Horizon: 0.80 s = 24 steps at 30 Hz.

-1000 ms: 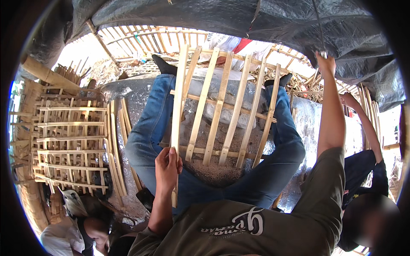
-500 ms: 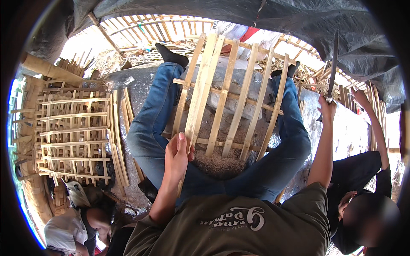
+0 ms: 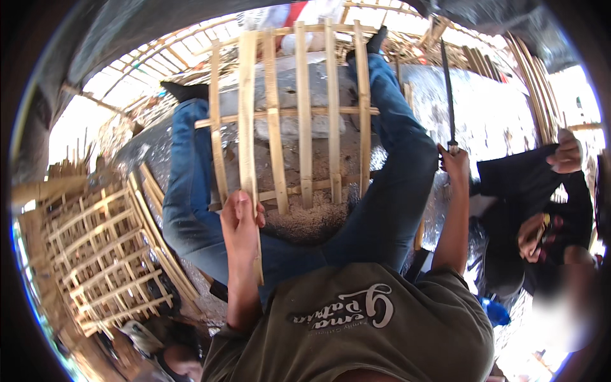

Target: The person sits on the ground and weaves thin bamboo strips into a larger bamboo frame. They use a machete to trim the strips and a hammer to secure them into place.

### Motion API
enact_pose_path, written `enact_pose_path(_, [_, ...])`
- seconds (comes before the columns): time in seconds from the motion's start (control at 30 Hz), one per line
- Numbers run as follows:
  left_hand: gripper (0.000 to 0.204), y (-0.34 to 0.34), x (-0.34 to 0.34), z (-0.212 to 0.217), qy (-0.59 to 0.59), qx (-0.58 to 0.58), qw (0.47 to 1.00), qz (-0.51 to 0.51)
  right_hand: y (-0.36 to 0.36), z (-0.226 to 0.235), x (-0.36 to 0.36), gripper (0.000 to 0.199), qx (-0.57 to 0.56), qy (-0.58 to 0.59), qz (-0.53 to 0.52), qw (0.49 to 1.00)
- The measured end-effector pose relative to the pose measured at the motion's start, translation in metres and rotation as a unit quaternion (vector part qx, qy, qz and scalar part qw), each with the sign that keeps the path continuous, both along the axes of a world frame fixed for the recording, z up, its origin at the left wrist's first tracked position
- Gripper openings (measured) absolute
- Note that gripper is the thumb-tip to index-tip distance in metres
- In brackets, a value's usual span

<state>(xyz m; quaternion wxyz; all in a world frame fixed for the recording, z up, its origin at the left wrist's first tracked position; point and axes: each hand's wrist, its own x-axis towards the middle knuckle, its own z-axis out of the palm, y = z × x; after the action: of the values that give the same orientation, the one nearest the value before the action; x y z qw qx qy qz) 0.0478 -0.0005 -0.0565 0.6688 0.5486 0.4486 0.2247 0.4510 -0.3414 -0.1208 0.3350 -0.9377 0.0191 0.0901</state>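
Note:
A lattice panel of pale bamboo slats [image 3: 305, 159] lies between my outstretched legs, its long slats running away from me over crossbars. My left hand [image 3: 240, 209] is closed round the near part of a long bamboo slat [image 3: 247, 114] at the panel's left side. This slat lies along the panel, and its near end reaches past my wrist. Off to the right, my right hand [image 3: 454, 163] grips the handle of a machete [image 3: 448, 95]. The dark, narrow blade points upward and away, apart from the panel.
Several finished-looking lattice panels [image 3: 108, 254] are piled at the left, with loose slats [image 3: 162, 235] beside them. A co-worker in dark clothes [image 3: 515, 191] sits close on my right; another person [image 3: 181, 361] is at the lower left. Bamboo strips [image 3: 531, 89] lean at the far right.
My view has turned, so the panel appears further left. My right hand with the machete sits lower and nearer in the picture. The co-worker's raised arm has come down.

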Motion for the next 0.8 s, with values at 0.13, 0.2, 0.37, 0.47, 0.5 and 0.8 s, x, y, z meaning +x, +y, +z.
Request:
enact_pose_path(0.13, [0.029, 0.0, 0.004, -0.006, -0.036, -0.004, 0.999, 0.001, -0.024, -0.015, -0.018, 0.059, -0.11, -0.012, -0.023, 0.994])
enact_pose_path(0.2, [0.028, 0.003, 0.006, -0.009, -0.049, -0.011, 0.999, -0.01, -0.049, -0.04, -0.017, 0.057, -0.124, -0.017, -0.052, 0.991])
enact_pose_path(0.37, [0.027, 0.003, 0.005, -0.003, -0.04, 0.002, 0.999, -0.007, -0.055, -0.065, -0.051, 0.048, -0.184, -0.083, -0.011, 0.979])
enact_pose_path(0.47, [0.027, 0.006, 0.0, -0.007, -0.045, 0.014, 0.999, -0.004, -0.048, -0.069, -0.065, 0.043, -0.196, -0.077, -0.011, 0.977])
enact_pose_path(0.5, [0.026, 0.006, -0.002, -0.008, -0.042, 0.015, 0.999, -0.003, -0.041, -0.067, -0.069, 0.042, -0.189, -0.061, -0.013, 0.98])
enact_pose_path(0.8, [0.033, 0.013, 0.005, 0.004, -0.047, -0.004, 0.999, 0.025, -0.053, -0.097, -0.06, 0.027, -0.174, -0.037, -0.005, 0.984])
